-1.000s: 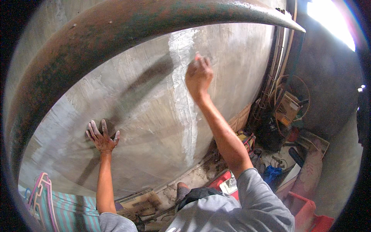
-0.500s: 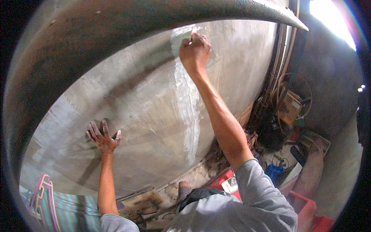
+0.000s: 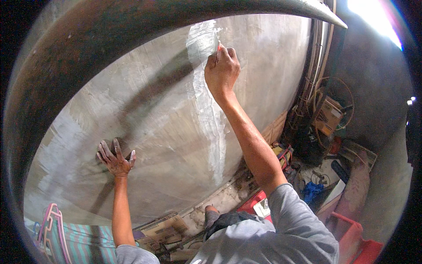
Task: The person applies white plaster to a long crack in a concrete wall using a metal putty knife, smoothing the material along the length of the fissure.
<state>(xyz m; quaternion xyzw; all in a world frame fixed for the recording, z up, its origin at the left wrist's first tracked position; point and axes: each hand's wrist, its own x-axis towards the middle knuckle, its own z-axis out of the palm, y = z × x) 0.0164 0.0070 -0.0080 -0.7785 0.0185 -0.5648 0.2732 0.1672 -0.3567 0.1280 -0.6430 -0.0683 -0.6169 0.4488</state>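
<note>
My right hand (image 3: 222, 70) is raised against the grey wall (image 3: 162, 114), its fingers closed round a putty knife (image 3: 218, 45). Only a bit of red-orange and a thin blade edge show past the fingers; the rest is hidden in the grip. The knife is at the upper part of a white filler strip (image 3: 206, 105), which runs down the wall, thick and ridged in places. Lower and to the left, my left hand (image 3: 116, 160) rests on the wall with fingers spread, holding nothing. Whitish dust marks its fingertips.
A dark curved rim (image 3: 101, 48) arches across the top. Clothes hangers (image 3: 53, 226) and striped cloth (image 3: 81, 242) are at lower left, flattened cardboard (image 3: 162, 231) beside them. On the right are pipes (image 3: 317, 57), a cardboard box (image 3: 328, 115), a blue bundle (image 3: 313, 192) and a red container (image 3: 345, 231).
My right hand has moved down along the strip with the putty knife, and more white filler shows above it. My left hand stays in place on the wall. The view has shifted slightly.
</note>
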